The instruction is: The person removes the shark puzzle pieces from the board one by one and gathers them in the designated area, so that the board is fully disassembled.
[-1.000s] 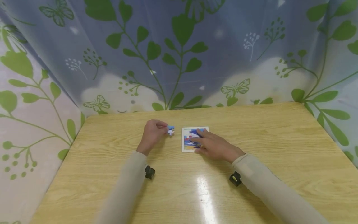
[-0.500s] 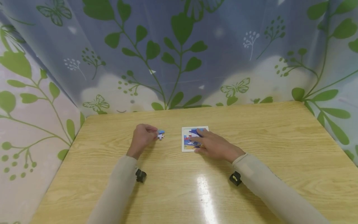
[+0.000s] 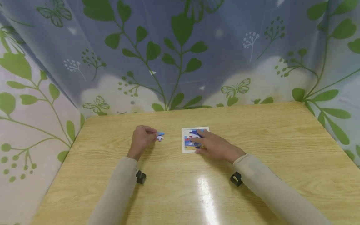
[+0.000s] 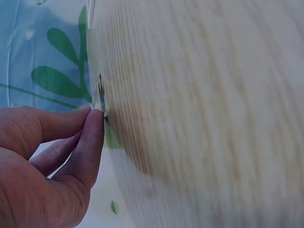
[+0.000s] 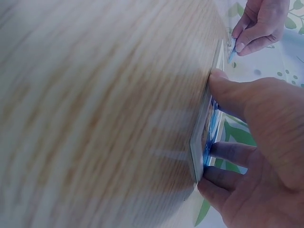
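My left hand [image 3: 141,140] pinches a small jigsaw piece [image 3: 160,137], blue and white, between thumb and fingers. In the left wrist view the piece [image 4: 100,92] shows nearly edge-on at the fingertips. To its right lies a square jigsaw puzzle [image 3: 187,145] with a white border and a blue, red and yellow picture. My right hand [image 3: 217,145] rests on this puzzle with fingers spread, covering much of its right side. The right wrist view shows the thumb at one edge of the puzzle [image 5: 195,147] and the other fingers along its surface and far edge. An unfilled pale patch shows at the puzzle's upper left.
The puzzle lies on a light wood-grain table [image 3: 253,125]. Behind and beside the table hangs a curtain [image 3: 157,87] printed with leaves and butterflies. A small black device [image 3: 141,177] sits at the left wrist and another black device [image 3: 236,179] at the right.
My left hand has moved left, away from the puzzle, with the jigsaw piece still pinched, and the piece has tilted slightly. The right hand has stayed on the puzzle.
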Demonstrator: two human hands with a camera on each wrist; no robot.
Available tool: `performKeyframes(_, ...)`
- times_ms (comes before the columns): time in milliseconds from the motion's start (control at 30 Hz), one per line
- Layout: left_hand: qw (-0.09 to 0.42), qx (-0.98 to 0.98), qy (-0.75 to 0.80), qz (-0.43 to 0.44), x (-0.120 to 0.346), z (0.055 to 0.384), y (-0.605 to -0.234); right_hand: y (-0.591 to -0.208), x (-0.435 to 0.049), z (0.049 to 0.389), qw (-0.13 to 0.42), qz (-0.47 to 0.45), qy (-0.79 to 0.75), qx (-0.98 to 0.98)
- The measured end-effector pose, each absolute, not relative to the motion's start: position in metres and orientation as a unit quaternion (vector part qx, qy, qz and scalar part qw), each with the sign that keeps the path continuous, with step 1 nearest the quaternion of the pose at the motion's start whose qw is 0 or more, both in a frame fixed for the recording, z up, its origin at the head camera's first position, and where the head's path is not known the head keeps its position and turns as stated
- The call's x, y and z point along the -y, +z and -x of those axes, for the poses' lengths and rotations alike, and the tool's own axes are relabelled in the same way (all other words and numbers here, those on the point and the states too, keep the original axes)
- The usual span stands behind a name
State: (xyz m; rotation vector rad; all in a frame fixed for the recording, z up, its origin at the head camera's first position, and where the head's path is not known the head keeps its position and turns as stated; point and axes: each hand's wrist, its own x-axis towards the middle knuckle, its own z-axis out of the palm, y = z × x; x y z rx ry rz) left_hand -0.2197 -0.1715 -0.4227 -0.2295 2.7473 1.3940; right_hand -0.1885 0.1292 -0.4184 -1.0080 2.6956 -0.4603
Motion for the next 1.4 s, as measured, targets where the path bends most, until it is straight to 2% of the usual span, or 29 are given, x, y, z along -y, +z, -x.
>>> performKeyframes(200, 0.011, -0.912, 0.405, 0.069, 0.169, 0.220, -0.421, -0.419, -0.129, 0.189, 0.116, 0.336, -0.169, -0.919)
performKeyframes(667, 0.005, -0.919, 0.393, -0.030, 0.134, 0.220, -0.412, -0.427, -0.138, 0.189, 0.109, 0.329, -0.198, -0.917)
performKeyframes(1067, 0.051, -0.919, 0.374, -0.115, 0.103, 0.218, -0.416, -0.424, -0.138, 0.190, 0.088, 0.353, -0.200, -0.910)
performKeyframes(1400, 0.090, -0.925, 0.341, -0.140, 0.091, 0.220, -0.421, -0.424, -0.138, 0.190, 0.092, 0.353, -0.206, -0.908)
